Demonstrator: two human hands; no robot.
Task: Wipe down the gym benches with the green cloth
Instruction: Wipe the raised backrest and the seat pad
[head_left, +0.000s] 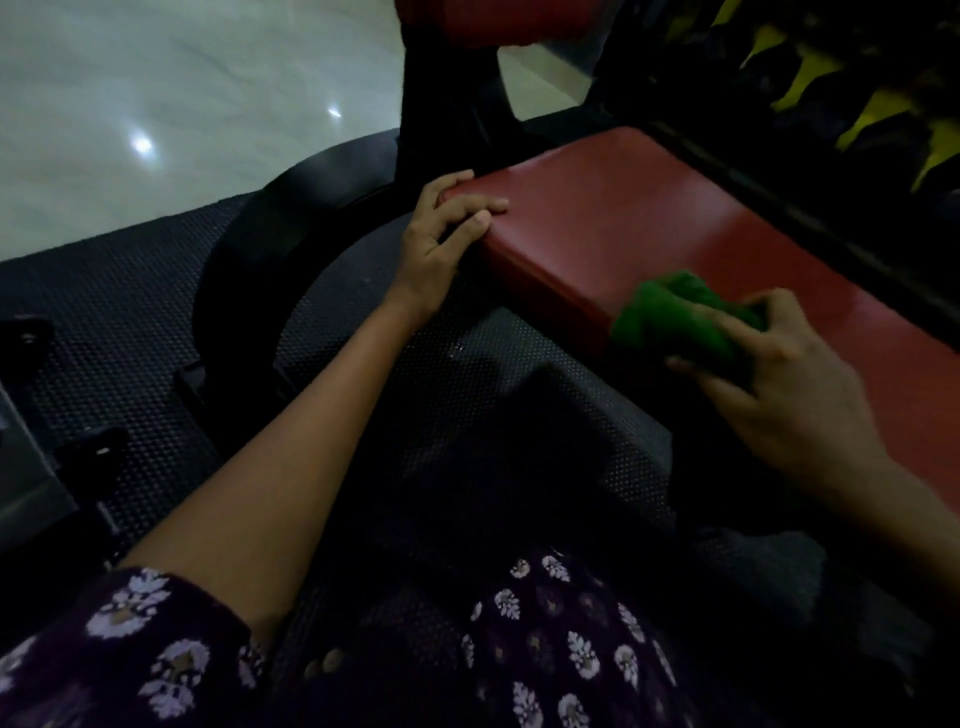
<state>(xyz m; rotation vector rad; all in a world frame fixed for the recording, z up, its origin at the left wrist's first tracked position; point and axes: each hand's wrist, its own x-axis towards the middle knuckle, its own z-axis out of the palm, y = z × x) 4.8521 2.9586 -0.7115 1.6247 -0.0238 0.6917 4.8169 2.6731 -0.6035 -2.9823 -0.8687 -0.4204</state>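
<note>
The right hand (769, 384) grips the bunched green cloth (680, 322), fingers curled round it, pressing it on the near edge of the red bench pad (649, 218). At the pad's left end, the left hand (441, 234) rests with fingers relaxed, draped over its corner. Dark studded matting (130, 322) lies beneath the pad.

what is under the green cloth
The green cloth lies bunched on the near edge of the red bench pad, gripped by the right hand. The patch of pad beneath it is covered, so its state cannot be seen.

Crumpled green cloth (675, 322) on red bench (649, 218) edge.
</note>
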